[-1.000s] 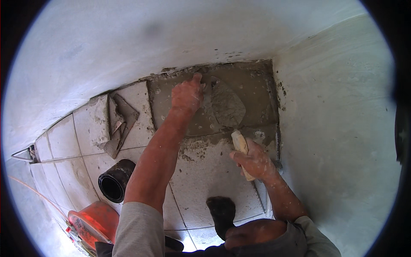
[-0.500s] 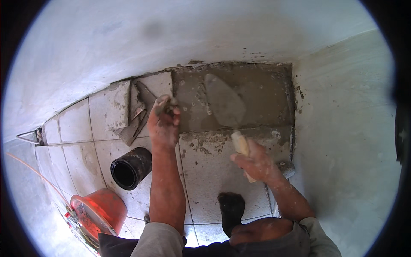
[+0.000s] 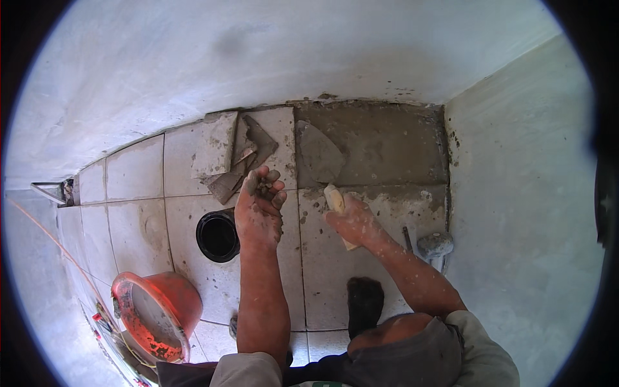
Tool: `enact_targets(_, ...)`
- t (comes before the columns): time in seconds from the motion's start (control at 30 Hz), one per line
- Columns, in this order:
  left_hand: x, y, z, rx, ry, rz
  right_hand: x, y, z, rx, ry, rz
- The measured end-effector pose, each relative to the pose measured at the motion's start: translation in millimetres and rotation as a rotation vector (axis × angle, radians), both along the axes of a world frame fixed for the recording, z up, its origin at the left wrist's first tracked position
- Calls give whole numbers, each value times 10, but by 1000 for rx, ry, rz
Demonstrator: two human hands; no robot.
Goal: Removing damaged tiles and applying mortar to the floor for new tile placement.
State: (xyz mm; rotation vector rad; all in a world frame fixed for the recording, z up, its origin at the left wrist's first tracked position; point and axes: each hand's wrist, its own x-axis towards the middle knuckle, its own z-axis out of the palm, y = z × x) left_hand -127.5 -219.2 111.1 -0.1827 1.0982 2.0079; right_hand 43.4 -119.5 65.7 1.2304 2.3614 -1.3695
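In my right hand (image 3: 354,221) is the pale handle of a trowel (image 3: 320,153). Its grey, mortar-smeared blade lies over the left end of a wet mortar bed (image 3: 393,145), beside the edge of the laid tile. My left hand (image 3: 259,216) is palm up with fingers curled around grey mortar lumps (image 3: 265,184). Mortar also smears its fingertips. Just beyond it, broken tile pieces (image 3: 219,142) are stacked on the laid floor tiles (image 3: 135,171). Below that stack, a black cylinder (image 3: 218,237) with a dark open top stands next to my left forearm.
An orange bucket (image 3: 187,297) with grey mix inside is at lower left, near a thin orange cord (image 3: 55,242). A grey stone-like lump (image 3: 435,244) and a dark rod (image 3: 407,238) lie near the right wall (image 3: 516,174). The far wall (image 3: 290,51) borders the mortar bed.
The trowel blade has moved left across the mortar bed to its left edge. My left hand has drawn back nearer me, its lumps showing more. The whole view has shifted.
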Motion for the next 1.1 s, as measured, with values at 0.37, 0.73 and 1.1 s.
enact_targets(0.37,-12,-184,41,24,12,11,-95,-204,112,32,86,12)
enact_targets(0.73,218,-241,-40,-24,-21,-95,-265,-215,224,69,-82,77)
enact_targets(1.1,359,-231,-31,-7,-57,-127,-218,-94,240,41,-120,-83)
